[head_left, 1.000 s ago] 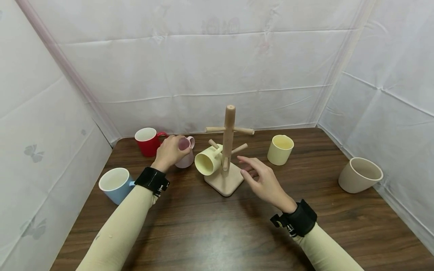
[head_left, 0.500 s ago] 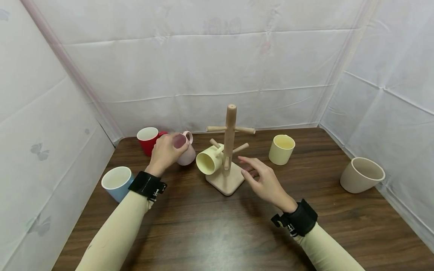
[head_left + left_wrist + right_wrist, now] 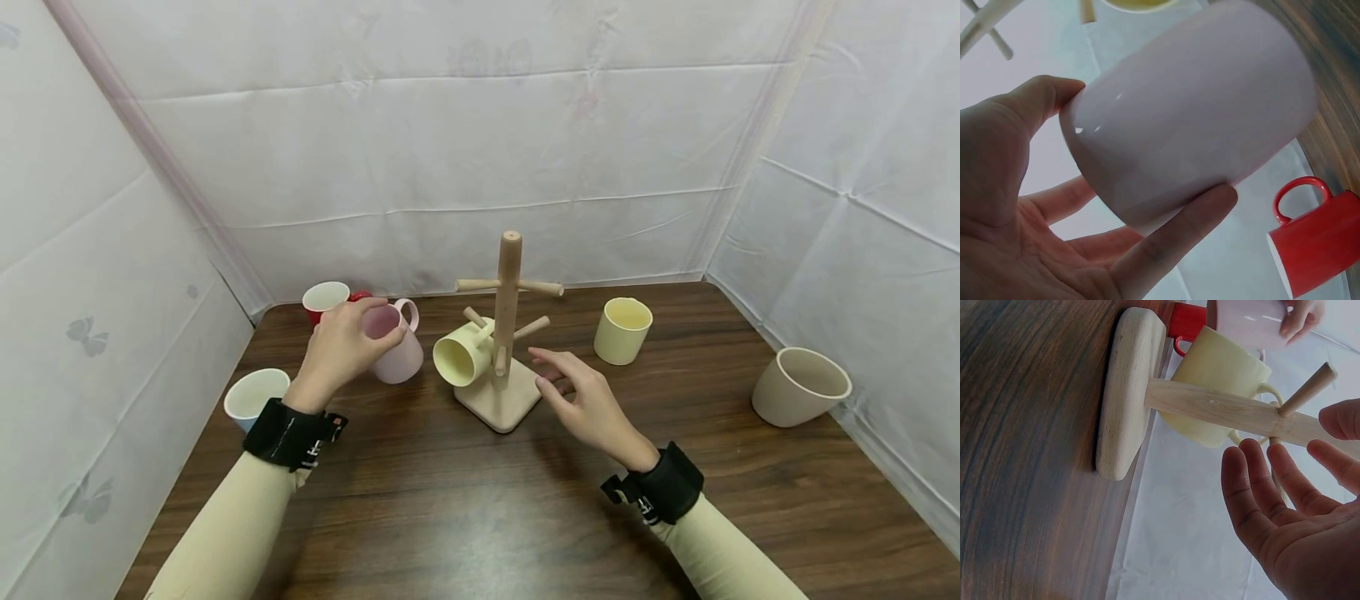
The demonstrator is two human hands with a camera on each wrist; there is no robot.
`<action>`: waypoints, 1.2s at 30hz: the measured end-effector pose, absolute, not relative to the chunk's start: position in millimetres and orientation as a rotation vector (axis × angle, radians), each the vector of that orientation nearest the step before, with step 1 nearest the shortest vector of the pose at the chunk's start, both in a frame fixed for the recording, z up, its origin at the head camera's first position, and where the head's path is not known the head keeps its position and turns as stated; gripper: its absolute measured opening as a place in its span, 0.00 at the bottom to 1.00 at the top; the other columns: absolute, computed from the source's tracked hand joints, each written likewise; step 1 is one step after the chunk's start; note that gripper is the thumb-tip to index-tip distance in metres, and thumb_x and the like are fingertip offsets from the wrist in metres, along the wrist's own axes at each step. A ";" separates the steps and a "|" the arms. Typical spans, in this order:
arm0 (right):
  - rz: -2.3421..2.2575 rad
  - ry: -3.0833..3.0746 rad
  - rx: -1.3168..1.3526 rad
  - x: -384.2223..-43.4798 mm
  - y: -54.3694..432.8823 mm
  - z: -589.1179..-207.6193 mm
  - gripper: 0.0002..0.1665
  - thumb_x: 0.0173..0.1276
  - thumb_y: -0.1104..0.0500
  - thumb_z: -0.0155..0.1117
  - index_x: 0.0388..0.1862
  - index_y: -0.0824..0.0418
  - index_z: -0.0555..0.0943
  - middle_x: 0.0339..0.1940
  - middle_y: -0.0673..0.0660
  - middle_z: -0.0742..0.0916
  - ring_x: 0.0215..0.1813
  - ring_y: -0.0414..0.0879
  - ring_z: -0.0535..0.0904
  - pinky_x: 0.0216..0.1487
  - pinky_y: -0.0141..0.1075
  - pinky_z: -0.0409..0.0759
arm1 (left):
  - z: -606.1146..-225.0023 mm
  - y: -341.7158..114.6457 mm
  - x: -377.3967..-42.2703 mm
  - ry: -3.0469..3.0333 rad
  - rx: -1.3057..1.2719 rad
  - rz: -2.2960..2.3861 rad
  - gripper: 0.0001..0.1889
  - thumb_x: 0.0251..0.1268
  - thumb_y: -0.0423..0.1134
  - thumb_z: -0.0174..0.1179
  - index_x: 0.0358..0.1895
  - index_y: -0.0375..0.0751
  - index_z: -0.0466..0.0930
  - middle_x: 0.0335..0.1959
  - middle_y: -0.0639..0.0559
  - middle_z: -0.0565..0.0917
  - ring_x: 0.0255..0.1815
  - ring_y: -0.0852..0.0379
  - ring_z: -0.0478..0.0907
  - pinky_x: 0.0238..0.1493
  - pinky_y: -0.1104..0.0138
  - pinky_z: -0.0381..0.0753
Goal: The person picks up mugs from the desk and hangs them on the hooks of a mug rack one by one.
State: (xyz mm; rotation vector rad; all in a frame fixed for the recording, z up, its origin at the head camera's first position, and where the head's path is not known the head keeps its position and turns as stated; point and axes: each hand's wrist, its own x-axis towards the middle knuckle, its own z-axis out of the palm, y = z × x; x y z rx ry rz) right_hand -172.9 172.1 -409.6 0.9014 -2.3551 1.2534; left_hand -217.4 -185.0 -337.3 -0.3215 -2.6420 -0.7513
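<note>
My left hand [image 3: 341,346] grips a pale pink mug [image 3: 397,362] near its rim, thumb on one side and fingers on the other. The mug's handle points away at the back. In the left wrist view the pink mug [image 3: 1191,112] is tilted, with a fingertip pressed along its wall. Right of it stands a wooden mug tree [image 3: 508,292] with several pegs. One pale yellow mug [image 3: 456,362] hangs by its handle on a lower left peg, tipped sideways. My right hand [image 3: 588,408] hovers at the tree's right side, fingers relaxed and holding nothing.
Behind my left hand is a red mug [image 3: 325,296], partly hidden. A light blue mug [image 3: 255,396] stands at the left edge, partly covered by the wrist. Another yellow mug [image 3: 621,333] stands right of the tree, and a beige cup [image 3: 787,400] at the far right. White cloth walls enclose the table.
My left hand has drawn the pink mug left and towards me, away from its earlier spot beside the red mug. My right hand and the mug tree have stayed put.
</note>
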 end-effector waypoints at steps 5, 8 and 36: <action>1.251 -2.358 0.897 -173.3 172.9 -411.0 0.25 0.77 0.65 0.62 0.71 0.60 0.76 0.57 0.57 0.84 0.50 0.50 0.85 0.42 0.42 0.86 | -333.3 -187.0 -205.5 -2.624 -0.363 -0.774 0.24 0.61 0.49 0.70 0.56 0.38 0.86 0.52 0.41 0.87 0.52 0.36 0.82 0.50 0.42 0.79; 1.252 -2.363 0.890 -172.9 173.6 -411.8 0.25 0.77 0.65 0.62 0.71 0.61 0.76 0.57 0.57 0.84 0.50 0.50 0.85 0.43 0.42 0.87 | -332.6 -189.4 -197.9 -2.597 -0.389 -0.801 0.23 0.62 0.48 0.71 0.56 0.39 0.86 0.53 0.42 0.87 0.53 0.37 0.82 0.52 0.43 0.78; 1.308 -2.275 0.905 -155.6 167.6 -400.8 0.31 0.74 0.69 0.64 0.73 0.56 0.74 0.64 0.56 0.80 0.47 0.45 0.85 0.42 0.37 0.86 | -330.9 -174.9 -128.7 -2.498 -0.442 -1.164 0.22 0.66 0.43 0.70 0.63 0.60 0.81 0.57 0.52 0.85 0.44 0.54 0.88 0.32 0.65 0.83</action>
